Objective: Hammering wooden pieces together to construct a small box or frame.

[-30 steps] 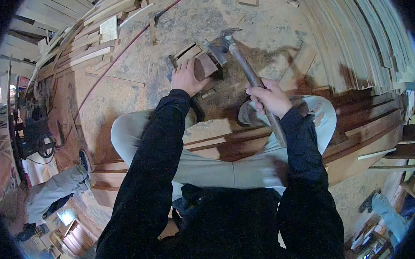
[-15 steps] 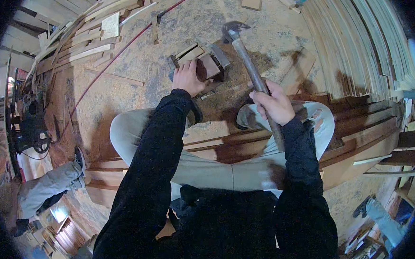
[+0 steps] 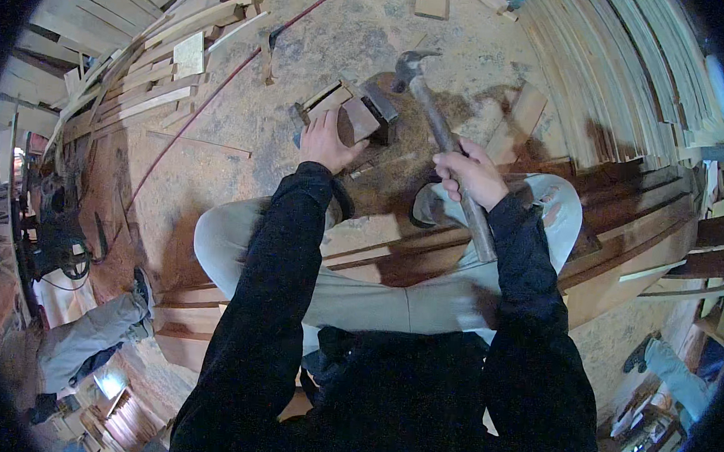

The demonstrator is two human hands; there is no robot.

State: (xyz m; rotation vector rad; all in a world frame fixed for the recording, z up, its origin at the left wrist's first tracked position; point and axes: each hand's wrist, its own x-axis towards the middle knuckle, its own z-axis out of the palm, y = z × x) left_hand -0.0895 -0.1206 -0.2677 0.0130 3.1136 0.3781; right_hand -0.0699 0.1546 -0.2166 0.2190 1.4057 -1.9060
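My right hand [image 3: 473, 173] is wrapped round the worn handle of a claw hammer [image 3: 432, 110]. Its dark head is raised away from me, up and right of a small wooden block [image 3: 358, 120]. The fingers of my left hand [image 3: 327, 143] are bent over the near left side of this block, with the thumb along its lower edge. Beneath and around the block is a low boxy assembly of wood and dark pieces [image 3: 382, 107] on the floor. My hand covers part of it, and I cannot make out how the pieces join.
I sit with knees apart over long brown boards [image 3: 627, 234]. Stacked planks [image 3: 611, 84] stand at right, and loose wood strips [image 3: 168, 77] lie at far left. A red hose [image 3: 195, 104] crosses the dusty floor. Other people's legs [image 3: 94, 338] show at lower left and lower right.
The hammer head has dropped slightly toward me. In my left hand the block has turned a little, so more of its broad face shows.
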